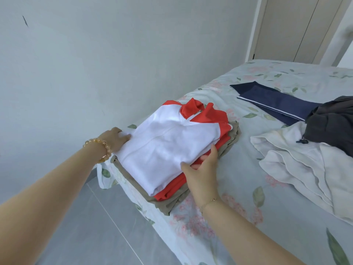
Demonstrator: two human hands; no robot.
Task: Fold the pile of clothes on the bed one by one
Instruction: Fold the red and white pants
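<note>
A folded white and red jacket (164, 142) lies on top of a folded khaki garment (232, 135) near the bed's left edge. My left hand (114, 139) grips the jacket's far left edge, fingers tucked under the white cloth. At the near right edge my right hand (203, 169) holds the fold, thumb on the white cloth and fingers slipped under it against the red layer. A rumpled white garment (298, 169) and a dark grey one (332, 123) lie unfolded to the right. A navy garment (275, 101) lies flat beyond them.
The bed (248, 217) has a pale floral sheet, and its left edge drops to a grey tiled floor (80, 226). A plain wall (114, 54) runs along the left. Wardrobe doors (290, 29) stand at the far end.
</note>
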